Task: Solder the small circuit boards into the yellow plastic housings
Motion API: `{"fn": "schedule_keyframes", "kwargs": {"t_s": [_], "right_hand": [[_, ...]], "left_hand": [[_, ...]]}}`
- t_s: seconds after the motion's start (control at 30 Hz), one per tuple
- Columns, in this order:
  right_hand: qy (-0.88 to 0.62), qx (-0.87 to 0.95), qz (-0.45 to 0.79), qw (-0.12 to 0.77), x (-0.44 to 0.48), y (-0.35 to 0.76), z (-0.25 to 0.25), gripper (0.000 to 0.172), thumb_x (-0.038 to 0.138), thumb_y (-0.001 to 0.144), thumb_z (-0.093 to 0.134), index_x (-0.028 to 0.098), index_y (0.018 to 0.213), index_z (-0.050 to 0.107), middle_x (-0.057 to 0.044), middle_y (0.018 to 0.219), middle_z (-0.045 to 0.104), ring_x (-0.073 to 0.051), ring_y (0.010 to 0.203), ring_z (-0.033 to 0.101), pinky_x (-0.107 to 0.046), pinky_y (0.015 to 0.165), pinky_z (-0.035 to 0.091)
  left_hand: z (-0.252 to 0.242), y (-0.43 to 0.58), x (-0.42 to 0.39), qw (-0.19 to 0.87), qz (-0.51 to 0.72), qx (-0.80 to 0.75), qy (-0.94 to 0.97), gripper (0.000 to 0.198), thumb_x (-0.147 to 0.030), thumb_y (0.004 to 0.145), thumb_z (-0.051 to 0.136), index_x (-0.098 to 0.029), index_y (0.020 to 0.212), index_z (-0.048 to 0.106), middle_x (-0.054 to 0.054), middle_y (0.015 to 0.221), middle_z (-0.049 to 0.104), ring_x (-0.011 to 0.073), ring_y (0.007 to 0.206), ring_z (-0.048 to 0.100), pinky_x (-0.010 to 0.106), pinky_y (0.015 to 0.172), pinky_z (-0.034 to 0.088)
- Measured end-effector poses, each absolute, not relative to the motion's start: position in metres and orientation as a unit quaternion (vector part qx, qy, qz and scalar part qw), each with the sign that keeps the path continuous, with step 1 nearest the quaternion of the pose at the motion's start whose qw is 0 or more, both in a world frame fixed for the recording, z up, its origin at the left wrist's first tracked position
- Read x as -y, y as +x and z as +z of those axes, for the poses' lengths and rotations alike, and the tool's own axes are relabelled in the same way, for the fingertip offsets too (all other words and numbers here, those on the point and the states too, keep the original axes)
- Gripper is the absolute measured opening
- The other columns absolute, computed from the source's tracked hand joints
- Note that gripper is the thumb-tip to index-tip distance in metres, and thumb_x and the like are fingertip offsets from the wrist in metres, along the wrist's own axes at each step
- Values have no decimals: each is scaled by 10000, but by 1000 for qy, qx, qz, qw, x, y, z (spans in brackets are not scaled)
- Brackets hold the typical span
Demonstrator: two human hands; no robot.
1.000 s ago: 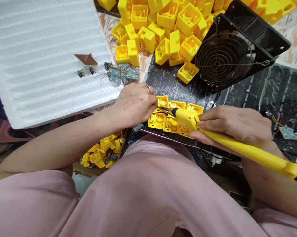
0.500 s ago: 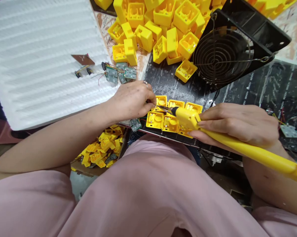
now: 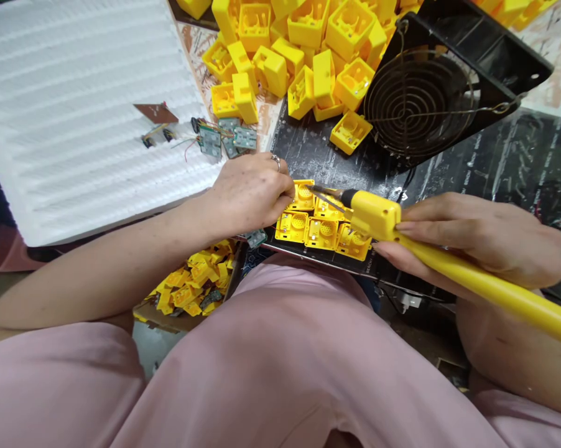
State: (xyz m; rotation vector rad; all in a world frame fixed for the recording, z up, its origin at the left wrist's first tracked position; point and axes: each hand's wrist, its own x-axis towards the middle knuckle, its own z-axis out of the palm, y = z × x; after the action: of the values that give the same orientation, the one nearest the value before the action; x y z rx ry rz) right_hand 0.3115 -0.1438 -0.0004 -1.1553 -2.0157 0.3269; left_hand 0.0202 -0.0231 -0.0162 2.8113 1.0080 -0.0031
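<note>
Two rows of small open yellow plastic housings [image 3: 321,233] sit on the black work surface. My left hand [image 3: 255,190], with a ring on one finger, is closed in a pinch at the left edge of the upper-left housing [image 3: 303,194]. What its fingertips hold is hidden. My right hand [image 3: 486,233] grips a yellow-handled soldering iron [image 3: 376,214], its thin metal tip pointing left over the upper-row housings. Whether the tip touches anything, I cannot tell. Beside the lower-left housing, a small green circuit board [image 3: 256,238] lies near the front edge.
A white foam sheet [image 3: 89,124] lies at left, with wired circuit boards [image 3: 210,142] and a brown board [image 3: 157,113] on it. Many yellow housings [image 3: 308,87] are heaped at the back. A black fan [image 3: 406,115] stands at back right. Below, a box holds yellow parts [image 3: 191,280].
My right hand has drawn the soldering iron to the right and slightly up, uncovering more of the lower-right housing. My left hand has stayed almost in place.
</note>
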Motion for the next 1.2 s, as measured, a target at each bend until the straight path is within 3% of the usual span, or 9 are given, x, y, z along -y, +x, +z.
{"fn": "schedule_keyframes", "kwargs": {"t_s": [0.07,0.2,0.33,0.43,0.57,0.67,0.8,1.0,1.2], "right_hand": [[-466,787,82,397,155,314,-3,241,478,1029,748,297,1187,774,-20,914,833,-185,811,813,-268,689,640],[-500,784,33,366,172,308,-4,798,521,968,809,308,1663,480,-62,1118,844,-228,815,811,-314,708,630],[-471,816,-28,333,164,294,-9,346,329,1050,739,282,1389,696,68,648,689,-117,502,631,-246,550,504],[-443,836,-62,319,153,292,-22,67,294,1048,731,271,1104,703,67,628,639,-123,519,618,-249,544,503],[-423,853,16,304,155,305,-37,449,522,952,816,269,1278,638,-73,931,784,-290,834,787,-474,920,681],[-439,846,98,285,161,315,-41,646,470,864,911,340,1403,580,-100,1074,797,-387,1041,798,-620,1159,597],[-459,839,94,275,160,310,-50,656,295,857,908,393,1421,588,-98,1099,803,-397,1004,801,-520,950,701],[-438,839,34,321,152,295,-62,640,652,921,792,263,1392,601,-119,1109,798,-401,1036,801,-621,940,678],[-435,830,-46,347,157,293,-42,445,361,874,928,232,1226,687,-72,1038,826,-266,827,809,-406,745,664]], "left_hand": [[-14,21,24,69,-6,-334,940,363,-309,977,481,-208,827,796,56,908,767,249,933,718,349,775,516],[-11,24,26,58,-24,-324,944,357,-284,986,488,-197,817,791,70,897,771,254,920,723,346,739,502],[-12,25,24,51,-26,-326,944,358,-281,989,487,-191,810,783,71,877,760,264,934,733,360,789,528],[-9,16,20,81,-15,-326,942,371,-344,1024,482,-213,879,797,48,935,774,258,979,742,379,888,552],[-4,4,28,116,36,-307,944,450,-527,1063,553,-242,1360,733,99,1417,736,311,1280,698,456,1122,518],[-11,7,48,108,18,-226,968,876,-654,943,758,-163,1623,505,257,1703,481,425,1535,509,557,1228,457],[-23,12,55,88,-7,-204,975,910,-427,918,859,-138,1668,432,288,1667,504,415,1534,513,528,1209,478],[-1,-7,9,61,-4,-265,962,817,-622,951,774,-154,1585,556,232,1681,511,430,1514,518,618,1237,421],[6,-18,-48,12,0,-487,873,337,-375,1081,590,-155,1028,840,49,1045,826,246,1147,663,586,1237,382]]}}
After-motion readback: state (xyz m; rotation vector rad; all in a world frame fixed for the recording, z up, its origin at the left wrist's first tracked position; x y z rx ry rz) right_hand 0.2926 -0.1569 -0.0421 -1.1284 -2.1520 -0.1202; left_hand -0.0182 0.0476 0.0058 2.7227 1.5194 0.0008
